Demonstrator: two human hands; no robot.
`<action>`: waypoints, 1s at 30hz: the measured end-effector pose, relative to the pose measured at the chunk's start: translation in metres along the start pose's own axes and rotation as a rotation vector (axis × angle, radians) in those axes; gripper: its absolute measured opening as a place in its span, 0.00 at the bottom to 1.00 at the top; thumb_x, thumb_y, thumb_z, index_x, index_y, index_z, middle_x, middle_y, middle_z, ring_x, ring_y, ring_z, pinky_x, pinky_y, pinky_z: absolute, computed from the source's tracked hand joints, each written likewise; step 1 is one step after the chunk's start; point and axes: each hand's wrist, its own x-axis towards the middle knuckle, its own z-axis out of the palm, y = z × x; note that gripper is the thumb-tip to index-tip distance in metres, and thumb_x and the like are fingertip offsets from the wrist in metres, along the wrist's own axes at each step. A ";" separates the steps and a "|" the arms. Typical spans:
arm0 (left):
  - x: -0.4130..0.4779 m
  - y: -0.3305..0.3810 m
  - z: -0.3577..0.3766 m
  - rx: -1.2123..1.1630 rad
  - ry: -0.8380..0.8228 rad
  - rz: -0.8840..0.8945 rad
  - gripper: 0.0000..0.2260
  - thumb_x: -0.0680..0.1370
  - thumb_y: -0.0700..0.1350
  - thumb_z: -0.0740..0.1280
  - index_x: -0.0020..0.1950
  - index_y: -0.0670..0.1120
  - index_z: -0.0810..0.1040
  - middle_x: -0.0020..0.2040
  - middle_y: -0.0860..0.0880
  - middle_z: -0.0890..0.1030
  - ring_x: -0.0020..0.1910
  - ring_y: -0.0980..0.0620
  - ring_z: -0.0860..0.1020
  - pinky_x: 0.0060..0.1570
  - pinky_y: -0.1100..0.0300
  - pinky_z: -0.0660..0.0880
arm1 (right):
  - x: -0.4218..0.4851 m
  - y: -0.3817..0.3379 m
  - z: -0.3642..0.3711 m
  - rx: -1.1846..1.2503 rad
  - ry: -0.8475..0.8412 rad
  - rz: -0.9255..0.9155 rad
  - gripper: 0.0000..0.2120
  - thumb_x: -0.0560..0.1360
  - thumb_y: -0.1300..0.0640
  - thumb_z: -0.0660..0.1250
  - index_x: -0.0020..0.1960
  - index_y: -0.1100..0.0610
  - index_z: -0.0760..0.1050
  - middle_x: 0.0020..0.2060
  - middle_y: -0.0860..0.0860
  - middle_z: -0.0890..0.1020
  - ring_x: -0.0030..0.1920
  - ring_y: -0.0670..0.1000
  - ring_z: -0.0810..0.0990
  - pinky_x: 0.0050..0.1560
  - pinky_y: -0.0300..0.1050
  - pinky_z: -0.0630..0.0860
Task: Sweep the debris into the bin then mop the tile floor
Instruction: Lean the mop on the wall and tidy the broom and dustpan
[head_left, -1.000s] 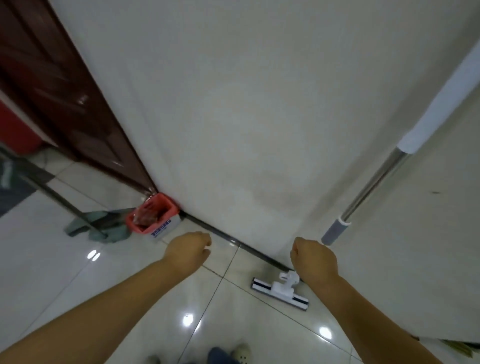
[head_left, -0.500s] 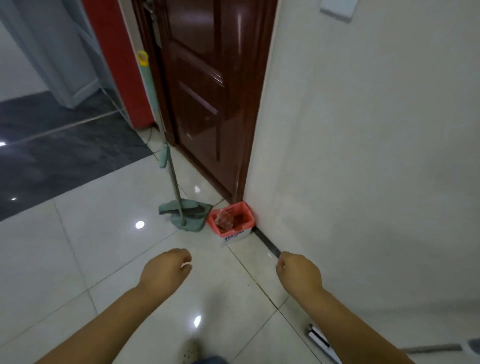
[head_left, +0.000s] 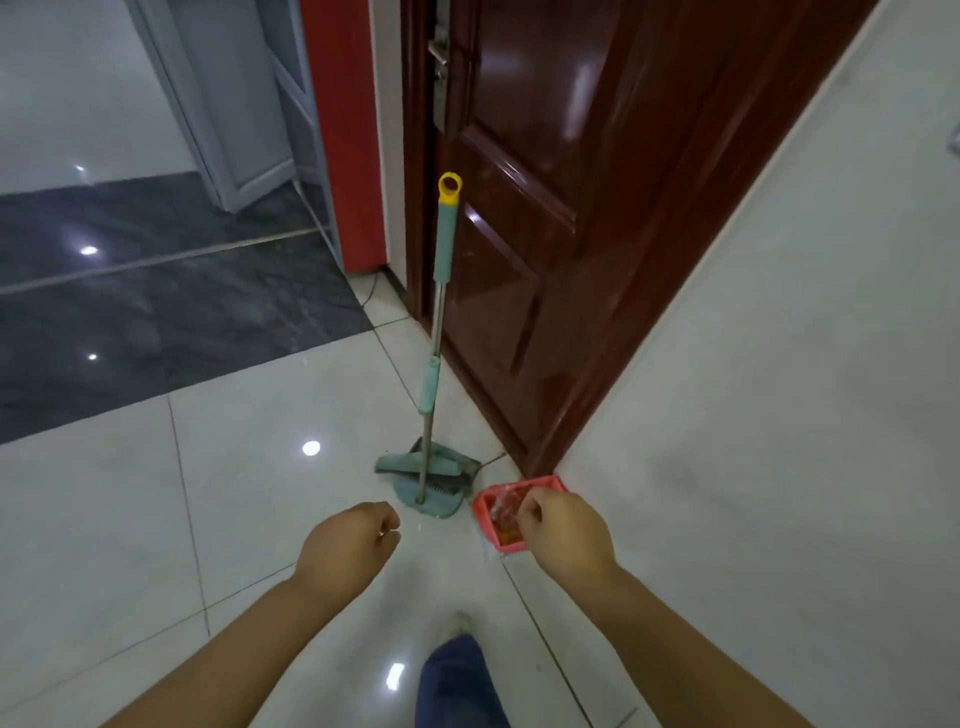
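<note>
Both my left hand (head_left: 349, 540) and right hand (head_left: 563, 530) are loosely curled, holding nothing; broom (head_left: 435, 332) stands in its dustpan (head_left: 431, 475) by the door, beside the red bin (head_left: 506, 512), looks light and stiff, so I'd grab the upper teal sleeve.

Glossy white tile floor (head_left: 234, 493): green dustpan (head_left: 434, 475), red bin (head_left: 501, 540).

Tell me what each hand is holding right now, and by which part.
Nothing. The left hand and right hand are both loosely curled and empty; the broom stands untouched against the door.
</note>
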 end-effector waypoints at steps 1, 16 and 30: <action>0.012 -0.001 -0.006 -0.002 0.010 -0.009 0.10 0.79 0.50 0.61 0.56 0.49 0.78 0.51 0.52 0.81 0.43 0.57 0.74 0.41 0.65 0.69 | 0.019 -0.006 -0.006 0.020 0.036 -0.027 0.11 0.79 0.54 0.59 0.48 0.55 0.79 0.43 0.51 0.84 0.44 0.53 0.81 0.46 0.46 0.76; 0.153 -0.050 -0.094 -0.066 0.109 -0.155 0.10 0.80 0.49 0.61 0.57 0.49 0.78 0.51 0.50 0.81 0.45 0.53 0.78 0.44 0.66 0.72 | 0.251 -0.132 -0.076 0.335 0.171 -0.063 0.18 0.73 0.47 0.69 0.57 0.58 0.77 0.46 0.52 0.82 0.49 0.55 0.80 0.47 0.46 0.76; 0.248 -0.115 -0.139 -0.012 -0.201 0.294 0.11 0.81 0.49 0.58 0.58 0.47 0.76 0.52 0.50 0.80 0.48 0.54 0.78 0.51 0.66 0.74 | 0.265 -0.196 -0.043 0.515 0.280 0.276 0.12 0.73 0.47 0.69 0.43 0.57 0.75 0.37 0.59 0.83 0.39 0.61 0.83 0.42 0.53 0.80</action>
